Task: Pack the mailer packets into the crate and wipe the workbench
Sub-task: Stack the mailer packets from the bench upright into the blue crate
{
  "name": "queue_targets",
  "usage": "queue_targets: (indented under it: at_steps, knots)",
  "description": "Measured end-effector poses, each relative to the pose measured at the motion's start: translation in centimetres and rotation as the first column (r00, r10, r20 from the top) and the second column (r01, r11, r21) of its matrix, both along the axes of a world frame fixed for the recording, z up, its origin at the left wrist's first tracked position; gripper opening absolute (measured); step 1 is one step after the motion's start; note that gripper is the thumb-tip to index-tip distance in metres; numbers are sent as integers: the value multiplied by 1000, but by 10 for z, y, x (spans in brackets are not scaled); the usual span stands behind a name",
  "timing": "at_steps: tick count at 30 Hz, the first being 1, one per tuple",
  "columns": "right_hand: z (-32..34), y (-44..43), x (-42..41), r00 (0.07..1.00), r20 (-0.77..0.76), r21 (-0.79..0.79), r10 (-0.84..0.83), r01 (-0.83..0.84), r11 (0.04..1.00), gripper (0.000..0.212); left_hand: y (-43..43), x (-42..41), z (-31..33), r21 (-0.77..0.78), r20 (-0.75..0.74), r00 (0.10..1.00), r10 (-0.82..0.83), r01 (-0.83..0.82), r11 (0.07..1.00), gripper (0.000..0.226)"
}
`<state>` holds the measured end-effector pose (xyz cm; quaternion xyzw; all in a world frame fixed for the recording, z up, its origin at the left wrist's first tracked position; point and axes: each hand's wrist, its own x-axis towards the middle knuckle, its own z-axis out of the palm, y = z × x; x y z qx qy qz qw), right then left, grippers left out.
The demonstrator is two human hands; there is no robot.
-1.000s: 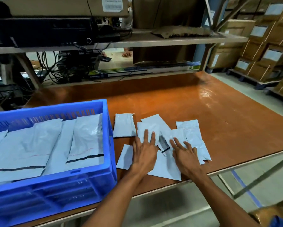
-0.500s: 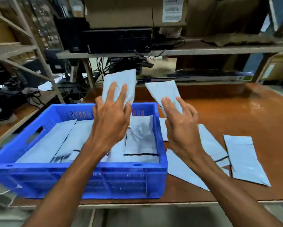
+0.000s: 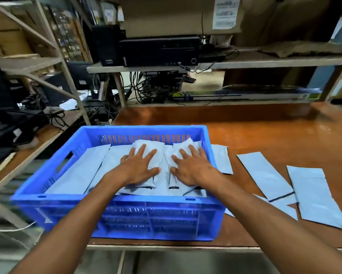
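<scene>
A blue plastic crate [image 3: 126, 216] stands on the left part of the orange workbench [image 3: 275, 139]. Pale grey mailer packets [image 3: 81, 171] lie flat inside it. My left hand [image 3: 138, 167] rests with spread fingers on a small packet [image 3: 156, 147] in the crate's middle. My right hand [image 3: 194, 167] lies flat on another small packet [image 3: 183, 147] at the crate's right side. Several more packets [image 3: 312, 192] lie loose on the bench to the right of the crate, and one [image 3: 223, 161] sits against the crate's right wall.
A metal shelf [image 3: 245, 63] spans the back of the bench, carrying black electronics [image 3: 160, 50] and cardboard boxes. Tangled cables [image 3: 148, 88] hang below it. A second desk with dark equipment [image 3: 6, 123] stands on the left.
Both hands lifted a small packet each off the bench, carried them left over the crate, and now press them flat onto the packets inside. My view has swung left.
</scene>
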<state>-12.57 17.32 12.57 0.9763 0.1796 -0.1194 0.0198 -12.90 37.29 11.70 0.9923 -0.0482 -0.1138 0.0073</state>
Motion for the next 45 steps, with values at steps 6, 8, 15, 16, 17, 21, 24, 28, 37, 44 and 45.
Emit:
queue_targets:
  at_steps: [6, 8, 15, 16, 17, 21, 24, 28, 37, 44, 45]
  knots:
    - [-15, 18, -17, 958, -231, 94, -171, 197, 976, 73, 7, -2, -12, -79, -63, 996, -60, 55, 995, 81]
    - [-13, 21, -19, 948, -256, 73, -192, 217, 973, 76, 2, -6, -16, 22, -126, 990, -65, 68, 997, 90]
    - [47, -29, -12, 988, 146, 491, -42, -35, 870, 41, -24, 10, 14, -177, 310, 951, 9, 49, 983, 67]
    - [53, -49, -5, 963, 240, 579, -119, -44, 814, 38, -42, 11, 21, -241, 416, 909, -19, 130, 962, 68]
    - [57, -72, 3, 928, 316, 625, -196, -48, 779, 36, -64, 10, 28, -298, 485, 873, -48, 217, 930, 71]
    - [37, -180, 26, 874, 272, 652, -403, 141, 745, 27, -175, 1, 34, -359, 556, 809, -189, 439, 823, 63]
    - [-24, -257, 26, 875, 135, 534, -465, 331, 778, 30, -259, -19, 5, -321, 472, 835, -285, 463, 826, 48]
    - [-104, -334, 1, 807, 80, 284, -585, 544, 789, 44, -324, -43, -69, -299, 122, 960, -253, 278, 913, 49]
    - [-168, -399, -53, 863, 84, 138, -499, 486, 863, 65, -339, -13, -138, -157, -126, 984, -128, 108, 982, 66]
    - [-167, -418, -51, 882, 170, 176, -439, 411, 894, 62, -321, -2, -135, -330, -44, 999, -24, 8, 944, 39]
    - [-170, -417, -49, 881, 152, 156, -448, 426, 891, 66, -326, -2, -138, -361, -25, 999, 38, -44, 932, 43]
